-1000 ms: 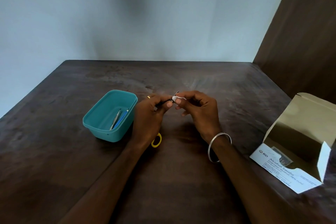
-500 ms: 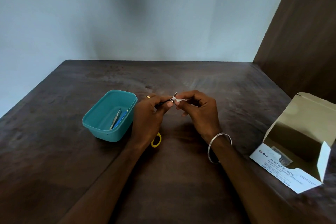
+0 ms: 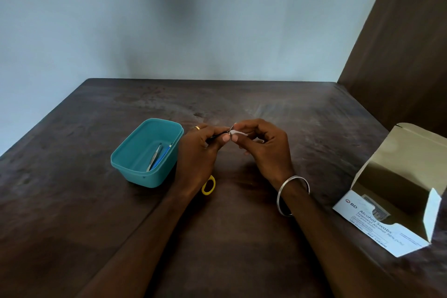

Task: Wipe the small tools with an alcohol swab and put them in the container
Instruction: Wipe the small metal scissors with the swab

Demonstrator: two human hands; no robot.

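Above the middle of the dark table, my left hand point(image 3: 199, 155) grips small scissors whose yellow handle loop point(image 3: 208, 185) shows below my wrist. The dark blades poke out between my fingers toward the right. My right hand point(image 3: 263, 150) pinches a white alcohol swab point(image 3: 235, 132) folded around the blade tips. Left of my hands stands the teal container point(image 3: 125, 159), holding metal tweezers point(image 3: 154, 157) and a blue tool point(image 3: 162, 157).
An opened box of alcohol swabs point(image 3: 377, 220) lies at the right, its flaps raised. A brown wooden panel point(image 3: 406, 55) rises at the far right. The table point(image 3: 72, 201) meets a pale wall at the back.
My right hand has slid the swab slightly along the blade tips. Both hands stay in almost the same place.
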